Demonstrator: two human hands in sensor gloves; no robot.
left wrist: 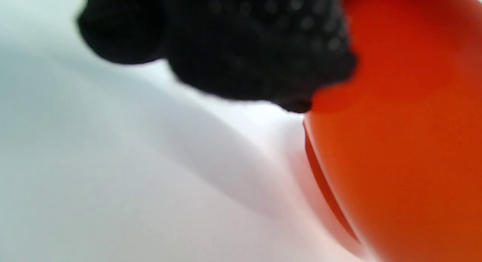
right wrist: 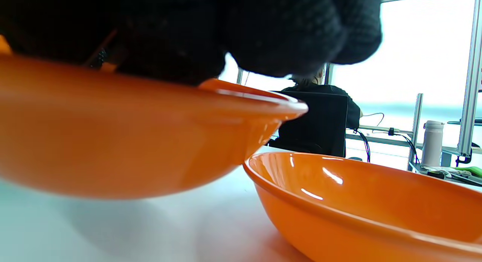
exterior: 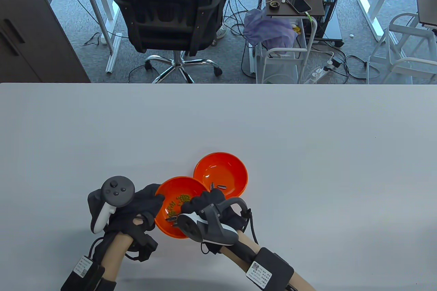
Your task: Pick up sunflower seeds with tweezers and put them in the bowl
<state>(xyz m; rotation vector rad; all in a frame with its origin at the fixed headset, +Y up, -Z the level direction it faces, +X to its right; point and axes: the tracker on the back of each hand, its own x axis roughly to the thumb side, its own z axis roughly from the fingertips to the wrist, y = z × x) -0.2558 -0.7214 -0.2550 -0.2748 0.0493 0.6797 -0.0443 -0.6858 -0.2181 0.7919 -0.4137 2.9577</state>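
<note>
Table view: two orange bowls sit touching, rim to rim. The near bowl (exterior: 177, 205) holds small green bits plus a few dark striped sunflower seeds (exterior: 170, 216) by its near-right side; the far bowl (exterior: 221, 173) has a few seeds (exterior: 218, 187) already lying at its near edge. The left hand (exterior: 143, 205) rests against the near bowl's left rim, fingers on the rim — steadying it, I'd judge. The right hand (exterior: 205, 204) hovers over that bowl's right side, fingers curled down toward the seeds. Tweezers aren't clearly visible — a thin metallic tip may show near the seeds, can't confirm, so whether the right hand is clamped on anything can't be told.

Left wrist view: blurred. Gloved fingers (left wrist: 241, 47) touch the orange bowl wall (left wrist: 395, 141); the table (left wrist: 113, 179) lies below.

Right wrist view: gloved fingers (right wrist: 286, 32) hang over the near bowl's rim (right wrist: 244, 100); the far bowl (right wrist: 357, 201) stands just beside. No tweezers or seed seen here.

Handling, as a judgement: seeds are v. light, hard-shelled, smooth & flat, so apt to squirt out of a pinch. Take one across its flat faces near the middle, w/ gentle pressure. The bowls look like light plastic & may slide, hence the left hand's hold.
</note>
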